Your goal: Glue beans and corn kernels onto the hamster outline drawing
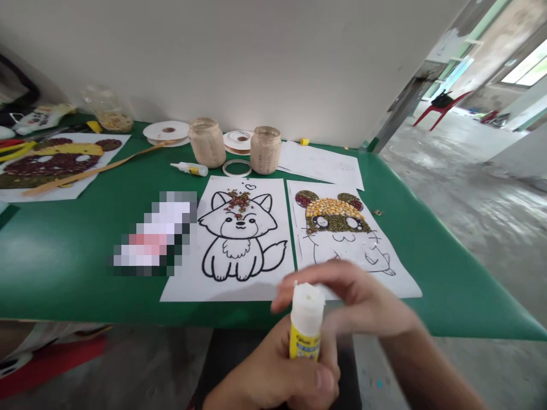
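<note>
My left hand is wrapped round a yellow-labelled glue stick, held upright in front of the table edge with its white end bare on top. Just behind and to the right of it, my right hand is blurred by motion, its fingers apart and arched past the top of the stick; I see nothing in them. Beyond my hands lies a fox drawing with loose red and green grains on its forehead. Beside it, a hamster drawing has its head partly covered in yellow, green and red grains.
Two beige jars stand at the back near white ribbon spools and a tape ring. A small glue tube, a pixelated item and another grain picture lie left. White sheets lie behind the hamster drawing.
</note>
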Action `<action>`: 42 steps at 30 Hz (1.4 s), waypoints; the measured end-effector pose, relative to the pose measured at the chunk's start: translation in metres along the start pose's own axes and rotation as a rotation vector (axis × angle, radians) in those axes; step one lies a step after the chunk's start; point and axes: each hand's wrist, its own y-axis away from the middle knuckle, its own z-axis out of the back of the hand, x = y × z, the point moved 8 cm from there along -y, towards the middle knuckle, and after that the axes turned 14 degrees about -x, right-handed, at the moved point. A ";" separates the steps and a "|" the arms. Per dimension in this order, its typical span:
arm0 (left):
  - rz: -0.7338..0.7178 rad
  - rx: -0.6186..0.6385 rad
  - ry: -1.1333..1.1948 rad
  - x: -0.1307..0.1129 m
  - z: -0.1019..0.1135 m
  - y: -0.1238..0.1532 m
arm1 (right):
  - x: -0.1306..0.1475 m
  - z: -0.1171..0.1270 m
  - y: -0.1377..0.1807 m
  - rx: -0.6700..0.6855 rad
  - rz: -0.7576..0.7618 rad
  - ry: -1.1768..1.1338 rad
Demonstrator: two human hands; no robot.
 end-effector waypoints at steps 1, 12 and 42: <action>-0.016 -0.023 -0.001 -0.005 -0.001 0.002 | 0.006 0.014 -0.008 -0.086 0.065 0.170; -0.001 -0.123 -0.203 -0.002 0.010 0.010 | -0.045 0.026 -0.075 -0.208 0.136 1.243; -0.175 -0.129 -0.782 -0.090 -0.002 -0.061 | 0.041 0.089 -0.001 -0.619 0.521 0.765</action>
